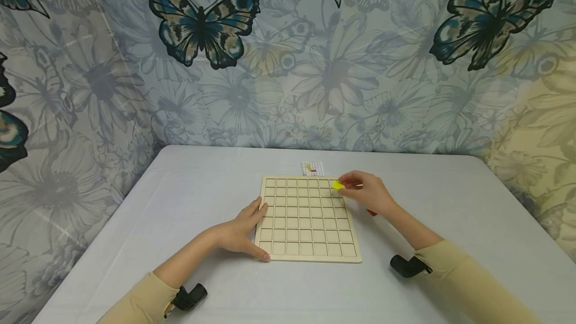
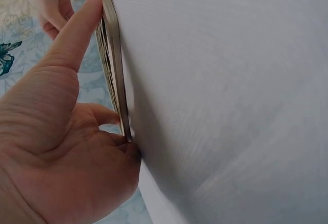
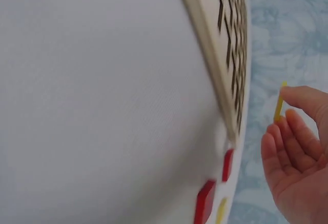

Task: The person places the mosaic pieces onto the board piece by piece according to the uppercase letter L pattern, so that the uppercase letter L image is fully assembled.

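A pale wooden grid board [image 1: 308, 229] lies on the table, with raised lines marking off square cells. My left hand [image 1: 238, 231] rests along its left edge, thumb at the near left corner and fingers spread further up the side. The left wrist view shows the thumb [image 2: 77, 37] lying on the board's rim [image 2: 114, 55]. Over the board's far right corner, my right hand [image 1: 369, 193] pinches a thin yellow tile [image 1: 337, 185] between thumb and fingertips. In the right wrist view that yellow tile [image 3: 279, 102] appears edge-on, above the remaining fingers.
A small card [image 1: 312, 168] printed with a coloured grid lies just beyond the board's far edge. Red tiles [image 3: 205, 202] and another yellow tile [image 3: 221, 211] lie right of the board, partly hidden by my right hand in the head view. Butterfly-patterned fabric [image 1: 333, 74] hangs behind the white table [image 1: 216, 284].
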The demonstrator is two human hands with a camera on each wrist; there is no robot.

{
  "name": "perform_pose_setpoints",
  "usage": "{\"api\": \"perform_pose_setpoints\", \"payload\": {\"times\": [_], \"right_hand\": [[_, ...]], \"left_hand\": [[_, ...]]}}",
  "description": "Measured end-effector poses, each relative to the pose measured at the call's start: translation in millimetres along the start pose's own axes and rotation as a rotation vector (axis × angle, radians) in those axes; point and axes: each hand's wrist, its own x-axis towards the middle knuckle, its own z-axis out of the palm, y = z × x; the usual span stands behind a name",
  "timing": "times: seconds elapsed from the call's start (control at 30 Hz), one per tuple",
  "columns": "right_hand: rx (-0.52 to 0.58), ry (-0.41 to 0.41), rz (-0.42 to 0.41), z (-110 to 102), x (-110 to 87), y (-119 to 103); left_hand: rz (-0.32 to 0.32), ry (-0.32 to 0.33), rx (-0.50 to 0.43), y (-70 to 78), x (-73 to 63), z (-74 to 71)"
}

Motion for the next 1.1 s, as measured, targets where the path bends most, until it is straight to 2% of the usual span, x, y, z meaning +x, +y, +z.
{"api": "perform_pose_setpoints", "payload": {"times": [0.13, 0.47, 0.83, 1.1], "right_hand": [[0.07, -0.029, -0.039, 13, 8.0, -17], [0.14, -0.11, -0.092, 43, 24.0, -48], [0.132, -0.199, -0.155, 61, 45.3, -52], [0.031, -0.288, -0.214, 66, 56.0, -46]], "left_hand": [[0.0, -0.003, 0.007, -0.2, 0.2, 0.0], [0.011, -0.001, 0.02, -3.9, 0.8, 1.1], [0.021, -0.01, 0.029, -3.4, 0.5, -0.2], [0.03, -0.007, 0.028, -4.0, 0.9, 0.3]]}}
